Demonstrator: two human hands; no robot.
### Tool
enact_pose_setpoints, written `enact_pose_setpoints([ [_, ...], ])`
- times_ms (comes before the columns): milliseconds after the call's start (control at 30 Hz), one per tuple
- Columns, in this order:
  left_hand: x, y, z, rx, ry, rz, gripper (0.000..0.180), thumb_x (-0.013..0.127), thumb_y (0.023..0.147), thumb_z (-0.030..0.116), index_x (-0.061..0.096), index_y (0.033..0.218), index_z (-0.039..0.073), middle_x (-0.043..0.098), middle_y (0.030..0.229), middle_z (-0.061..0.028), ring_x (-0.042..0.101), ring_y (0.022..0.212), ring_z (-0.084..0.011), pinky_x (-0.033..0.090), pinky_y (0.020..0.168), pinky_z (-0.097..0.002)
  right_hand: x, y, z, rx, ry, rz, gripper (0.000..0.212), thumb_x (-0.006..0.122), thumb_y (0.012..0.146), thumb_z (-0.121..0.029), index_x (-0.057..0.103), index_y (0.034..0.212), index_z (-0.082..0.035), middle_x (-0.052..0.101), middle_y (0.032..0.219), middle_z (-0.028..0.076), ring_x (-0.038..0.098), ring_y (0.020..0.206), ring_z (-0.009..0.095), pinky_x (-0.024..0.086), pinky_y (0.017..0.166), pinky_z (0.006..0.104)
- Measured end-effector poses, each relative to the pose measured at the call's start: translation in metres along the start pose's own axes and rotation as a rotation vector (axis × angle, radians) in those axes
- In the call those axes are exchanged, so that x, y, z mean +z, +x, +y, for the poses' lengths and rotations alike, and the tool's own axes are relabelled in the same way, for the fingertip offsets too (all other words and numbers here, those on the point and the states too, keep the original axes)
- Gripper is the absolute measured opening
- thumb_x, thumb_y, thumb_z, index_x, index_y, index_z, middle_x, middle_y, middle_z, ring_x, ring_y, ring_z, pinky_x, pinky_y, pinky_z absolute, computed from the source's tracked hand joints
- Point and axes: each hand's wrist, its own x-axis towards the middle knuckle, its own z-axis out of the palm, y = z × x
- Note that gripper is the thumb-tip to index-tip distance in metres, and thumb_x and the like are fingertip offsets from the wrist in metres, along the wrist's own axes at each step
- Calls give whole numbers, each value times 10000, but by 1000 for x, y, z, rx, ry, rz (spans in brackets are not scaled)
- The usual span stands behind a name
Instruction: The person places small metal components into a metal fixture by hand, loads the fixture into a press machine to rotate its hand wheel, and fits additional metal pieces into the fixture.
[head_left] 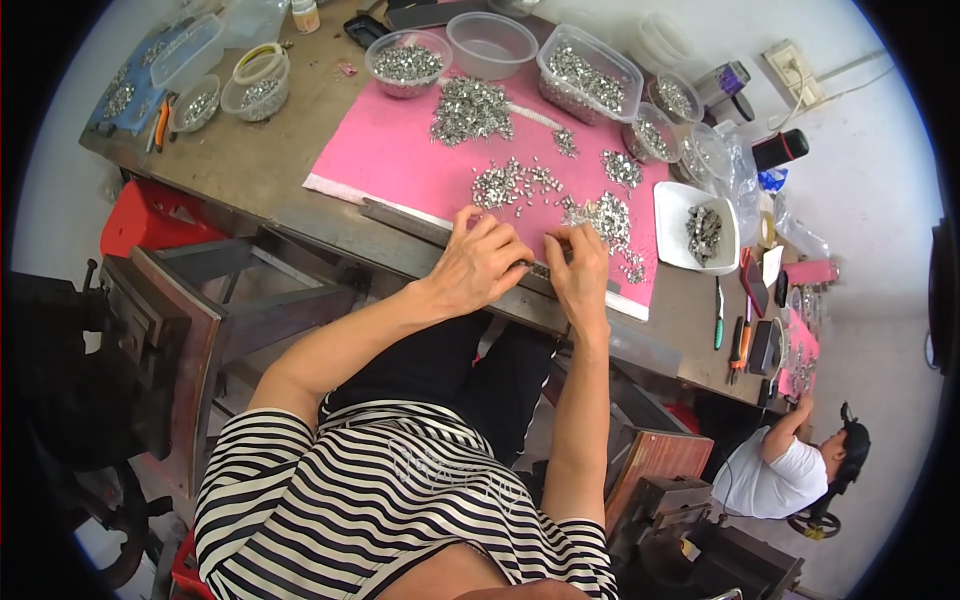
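My left hand [482,262] rests knuckles-up on a long grey metal strip [405,219] that runs along the near edge of a pink mat [395,150]. My right hand [580,272] sits close beside it, fingertips pinched on a small silver metal part over the same strip. Loose piles of small silver parts [515,185] lie scattered on the mat just beyond both hands. What lies under my left palm is hidden.
Clear plastic tubs [588,72] and bowls [406,63] of silver parts line the far side of the brown workbench [250,160]. A white square dish [697,228] of parts, pliers and screwdrivers [738,345] lie right. Another person [790,465] sits at lower right.
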Motion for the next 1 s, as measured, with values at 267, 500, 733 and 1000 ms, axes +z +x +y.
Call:
enact_pose_setpoints([
  [267, 2, -3, -1, 32, -46, 20, 127, 743, 853, 156, 725, 974, 126, 619, 951, -11, 570, 974, -215, 333, 1036, -514, -23, -38, -10, -15, 84, 17, 117, 767, 823, -29, 698, 916, -48, 658, 913, 74, 616, 876, 268, 430, 826, 394],
  [500, 2, -4, -1, 41, -49, 36, 137, 742, 852, 147, 726, 983, 112, 645, 956, -21, 580, 982, -213, 342, 1037, -493, -22, -42, -7, -42, 78, 60, 141, 796, 806, -52, 727, 929, -60, 672, 921, 67, 626, 890, 260, 437, 831, 383],
  [733, 1, -3, 1, 56, -65, 57, 134, 746, 850, 147, 728, 978, 113, 644, 947, -23, 583, 977, -212, 350, 1030, -491, -13, -4, 9, 79, 155, 26, 80, 720, 890, -75, 744, 959, -42, 675, 903, 100, 641, 833, 280, 455, 802, 393],
  [1000, 7, 4, 8, 74, -22, 32, 114, 750, 860, 170, 721, 962, 129, 632, 933, -18, 580, 975, -214, 348, 1047, -514, 25, 41, 39, 16, -144, 16, 106, 732, 870, -139, 693, 904, -46, 620, 886, 122, 611, 897, 313, 417, 813, 447],
])
